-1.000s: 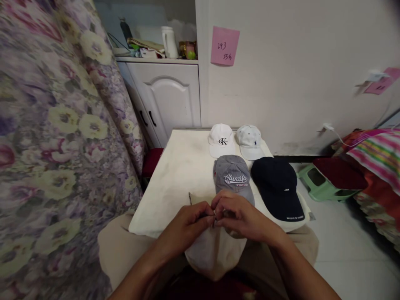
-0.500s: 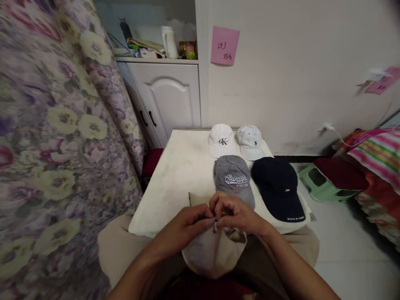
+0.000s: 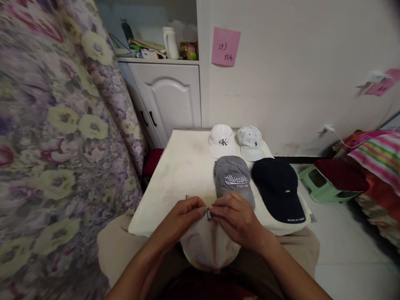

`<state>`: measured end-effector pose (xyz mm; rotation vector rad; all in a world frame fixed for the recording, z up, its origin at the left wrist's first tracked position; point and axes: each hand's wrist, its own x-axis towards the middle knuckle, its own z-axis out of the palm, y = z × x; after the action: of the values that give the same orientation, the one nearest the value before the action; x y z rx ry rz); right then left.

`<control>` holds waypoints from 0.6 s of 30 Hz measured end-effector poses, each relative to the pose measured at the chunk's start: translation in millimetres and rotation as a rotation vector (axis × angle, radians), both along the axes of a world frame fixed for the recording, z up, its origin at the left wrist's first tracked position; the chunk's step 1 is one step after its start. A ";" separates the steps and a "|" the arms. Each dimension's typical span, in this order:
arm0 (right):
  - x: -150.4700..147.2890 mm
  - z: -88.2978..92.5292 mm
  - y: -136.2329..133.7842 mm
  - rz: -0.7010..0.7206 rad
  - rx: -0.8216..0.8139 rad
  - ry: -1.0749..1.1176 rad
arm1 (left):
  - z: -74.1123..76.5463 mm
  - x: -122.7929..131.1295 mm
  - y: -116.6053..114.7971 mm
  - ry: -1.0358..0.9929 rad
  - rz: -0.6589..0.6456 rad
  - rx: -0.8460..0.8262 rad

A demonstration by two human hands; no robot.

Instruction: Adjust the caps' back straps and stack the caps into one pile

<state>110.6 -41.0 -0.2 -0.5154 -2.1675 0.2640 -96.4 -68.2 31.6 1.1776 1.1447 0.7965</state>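
Observation:
A beige cap (image 3: 208, 250) lies upside down at the near edge of the white table (image 3: 181, 166), partly over my lap. My left hand (image 3: 183, 221) and my right hand (image 3: 236, 218) meet over its back. Both are closed in a pinch on the cap's strap and its small metal buckle (image 3: 208, 215). Just beyond my right hand lies a grey cap (image 3: 233, 180) with white lettering. A dark navy cap (image 3: 278, 187) sits to its right. Further back are a white cap (image 3: 221, 141) with a black logo and a pale blue cap (image 3: 250, 142).
A floral cloth (image 3: 56, 137) hangs close on the left. A white cupboard (image 3: 165, 98) with clutter on top stands behind the table. A pink note (image 3: 225, 46) is stuck on the wall. A green stool (image 3: 323, 183) and striped bedding (image 3: 375, 158) are at the right.
My hands have shifted slightly left and the strap end now points out to the left of my left hand. The beige cap has been pulled a little closer under my hands.

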 end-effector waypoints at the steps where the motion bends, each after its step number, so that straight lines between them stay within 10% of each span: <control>1: -0.6 -1.7 -0.3 0.000 0.021 -0.001 | 0.4 0.2 0.0 -0.006 0.003 -0.005; 18: -12.4 -12.1 -1.9 -0.034 -0.001 0.191 | -0.1 3.2 2.2 -0.004 0.000 0.019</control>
<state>98.3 -42.9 -12.2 -0.5068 -1.9714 0.2844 -93.2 -66.0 31.5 1.1906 1.1361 0.8110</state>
